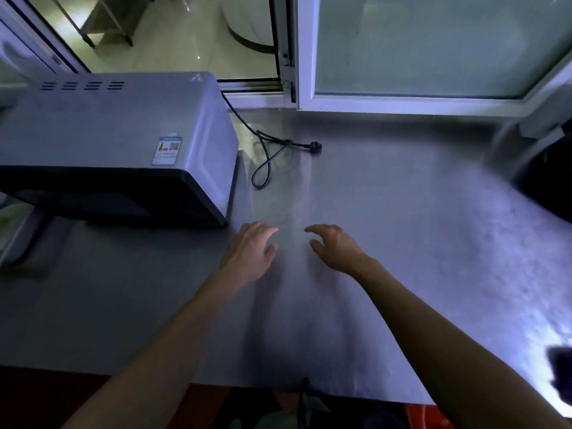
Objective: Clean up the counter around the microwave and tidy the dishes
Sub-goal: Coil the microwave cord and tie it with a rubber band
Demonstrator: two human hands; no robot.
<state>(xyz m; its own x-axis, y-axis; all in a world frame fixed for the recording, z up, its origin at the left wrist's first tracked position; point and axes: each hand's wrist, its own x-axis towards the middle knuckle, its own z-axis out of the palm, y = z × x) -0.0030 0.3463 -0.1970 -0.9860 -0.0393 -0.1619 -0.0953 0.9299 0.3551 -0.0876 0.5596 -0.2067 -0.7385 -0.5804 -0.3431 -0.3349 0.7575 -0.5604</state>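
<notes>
A grey microwave [117,144] with a black door stands on the steel counter [387,212] at the left. Its black power cord [266,156] lies unplugged on the counter to its right, plug end at the far side. My left hand [250,252] hovers just off the microwave's front right corner, fingers relaxed and holding nothing. My right hand [334,246] is beside it, fingers loosely curled over the bare counter, also holding nothing. No dishes are in view.
A sliding window [433,48] with a white frame runs along the counter's far edge. A dark round object [548,174] sits at the right edge, and a small dark thing [561,373] lies near the front right corner.
</notes>
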